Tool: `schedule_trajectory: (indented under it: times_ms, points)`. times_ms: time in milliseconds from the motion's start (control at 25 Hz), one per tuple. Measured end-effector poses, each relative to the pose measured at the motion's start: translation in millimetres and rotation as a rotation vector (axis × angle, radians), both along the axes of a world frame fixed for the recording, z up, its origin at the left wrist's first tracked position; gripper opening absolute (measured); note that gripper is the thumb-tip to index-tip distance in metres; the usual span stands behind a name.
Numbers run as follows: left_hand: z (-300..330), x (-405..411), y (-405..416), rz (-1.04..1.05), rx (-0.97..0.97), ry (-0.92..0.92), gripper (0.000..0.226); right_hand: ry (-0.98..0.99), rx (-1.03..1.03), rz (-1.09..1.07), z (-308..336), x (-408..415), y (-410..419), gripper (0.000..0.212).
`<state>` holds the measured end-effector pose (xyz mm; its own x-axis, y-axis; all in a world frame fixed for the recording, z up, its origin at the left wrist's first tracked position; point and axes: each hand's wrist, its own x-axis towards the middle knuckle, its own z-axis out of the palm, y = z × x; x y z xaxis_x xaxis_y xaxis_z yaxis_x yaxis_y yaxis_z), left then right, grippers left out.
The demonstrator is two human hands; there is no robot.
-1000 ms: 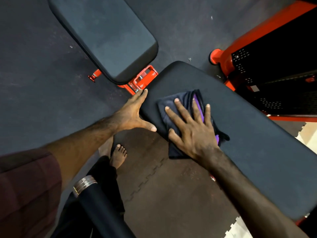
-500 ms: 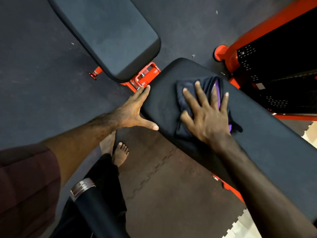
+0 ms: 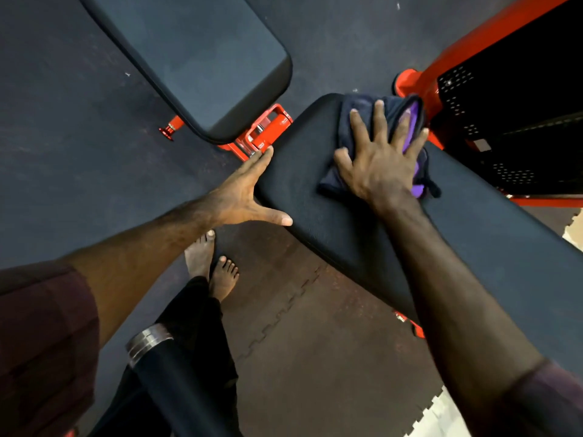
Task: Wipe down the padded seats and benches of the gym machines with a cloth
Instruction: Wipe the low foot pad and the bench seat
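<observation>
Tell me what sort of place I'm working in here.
Most likely a gym floor. A long black padded bench on a red steel frame sits beside a second dark padded bench, and dark interlocking rubber floor mats cover the ground. The right hand presses a dark blue and purple cloth onto the pad.

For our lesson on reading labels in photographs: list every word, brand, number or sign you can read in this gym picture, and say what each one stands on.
No text can be read anywhere.
Small pale sticker on the black machine panel: too small and blurred to read.
Bench pad, cloth, red frame: no lettering visible.
</observation>
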<state>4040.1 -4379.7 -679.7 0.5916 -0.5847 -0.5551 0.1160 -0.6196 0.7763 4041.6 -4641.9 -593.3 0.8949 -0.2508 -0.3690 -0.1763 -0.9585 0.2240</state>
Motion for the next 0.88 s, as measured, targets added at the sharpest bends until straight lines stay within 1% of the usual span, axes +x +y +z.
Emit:
schedule_trajectory:
  times_ms: [40, 160, 200, 240, 280, 400, 440, 480, 600, 640, 720, 800, 840, 880]
  points:
    - [-0.9, 0.7, -0.8, 0.000, 0.009, -0.002, 0.155, 0.014, 0.000, 0.029, -4.5, 0.1, 10.3, 0.078]
    - [3.3, 5.8, -6.1, -0.056, 0.053, -0.019, 0.157, 0.056, 0.065, 0.252, 5.5, -38.2, 12.7, 0.075]
    - [4.3, 8.7, -5.2, -0.071, 0.069, -0.025, 0.157, 0.086, 0.094, 0.270, 13.1, -47.5, 6.1, 0.076]
    - [6.2, 10.8, -2.1, -0.070, 0.085, -0.034, 0.157, 0.095, 0.099, 0.256, 17.3, -45.9, 0.7, 0.077]
    - [7.5, 12.2, 0.3, -0.065, 0.090, -0.037, 0.160, 0.090, 0.074, 0.194, 17.0, -36.0, -3.6, 0.077]
    - [8.7, 13.4, -0.2, -0.064, 0.052, -0.028, 0.161, 0.033, 0.001, -0.076, 2.9, 7.4, 1.5, 0.076]
    - [6.4, 12.2, 0.8, -0.049, 0.049, -0.029, 0.159, 0.040, 0.004, -0.087, -2.7, 11.6, 12.6, 0.075]
    - [4.2, 10.9, 2.5, -0.029, 0.049, -0.030, 0.157, 0.052, 0.013, -0.035, -5.9, 7.8, 24.9, 0.074]
    - [2.6, 8.1, 3.5, -0.022, 0.029, -0.021, 0.156, 0.063, 0.047, 0.210, 3.3, -42.7, 32.9, 0.073]
    - [4.6, 7.6, 3.0, -0.029, 0.037, -0.020, 0.155, 0.074, 0.059, 0.235, 10.1, -52.6, 27.1, 0.074]
    - [7.3, 8.6, 3.8, -0.048, 0.065, -0.048, 0.151, 0.053, 0.041, 0.186, 7.7, -31.3, 14.4, 0.077]
    - [5.0, 10.7, 5.0, -0.072, 0.057, -0.060, 0.150, 0.028, -0.013, 0.028, -9.0, 17.0, 14.4, 0.080]
    - [4.8, 10.6, 5.5, -0.077, 0.048, -0.063, 0.150, 0.044, -0.007, -0.046, -15.4, 36.8, 19.7, 0.080]
    - [3.9, 10.3, 6.1, -0.074, 0.044, -0.064, 0.150, 0.062, 0.006, -0.066, -20.9, 45.9, 27.7, 0.079]
